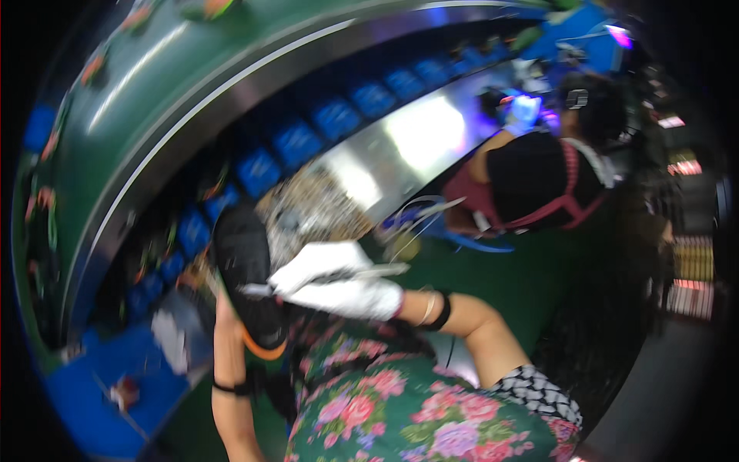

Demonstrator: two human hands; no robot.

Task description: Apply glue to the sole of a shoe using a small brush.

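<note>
The picture is blurred. My right hand [350, 294], in a white glove with a black band at the wrist, is closed around a thin metal tool [389, 269] that sticks out to both sides. A second white gloved shape [319, 260] lies right above it, touching it. My left forearm [228, 362] rises to a black rounded object with an orange rim [246, 266], which hides my left hand. A heap of small pale parts [315, 204] lies just beyond the hands.
A shiny metal bench [419, 131] runs to the upper right, with a row of blue bins [296, 142] behind it and a green curved panel [154, 100] beyond. A co-worker in a black top [535, 177] works under purple light. A blue tray [108, 377] sits at lower left.
</note>
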